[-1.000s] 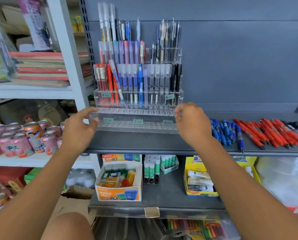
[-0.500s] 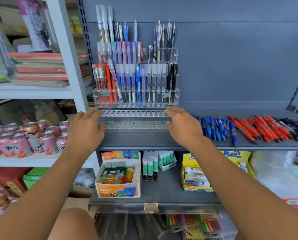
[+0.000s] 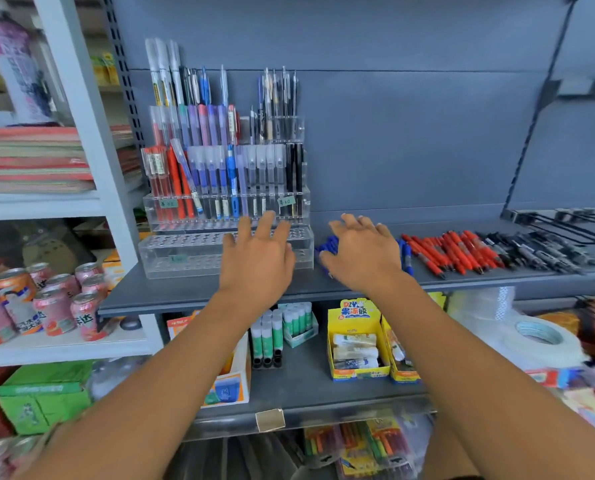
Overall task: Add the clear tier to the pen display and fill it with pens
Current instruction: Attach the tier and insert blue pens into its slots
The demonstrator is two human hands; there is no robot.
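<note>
The clear tier (image 3: pixel 185 252), an acrylic block with rows of holes and no pens in it, stands on the grey shelf (image 3: pixel 185 292) against the front of the pen display (image 3: pixel 225 174), which is full of upright pens. My left hand (image 3: pixel 258 258) hovers over the tier's right part with fingers spread, holding nothing. My right hand (image 3: pixel 361 251) is spread above the blue pens (image 3: pixel 327 245) lying on the shelf just right of the tier. Red pens (image 3: pixel 445 247) and black pens (image 3: pixel 538 249) lie in rows further right.
Drink cans (image 3: pixel 46 299) crowd the white shelf at left, with stacked notebooks (image 3: pixel 32 157) above. The lower grey shelf holds glue sticks (image 3: pixel 285 327), a yellow box (image 3: pixel 356 344) and an orange box (image 3: pixel 228 382). Tape rolls (image 3: pixel 538 337) sit at lower right.
Both hands let go of the tier's ends and moved right. The left hand now hovers over the tier's right part and the right hand is over the blue pens. The view shifted right.
</note>
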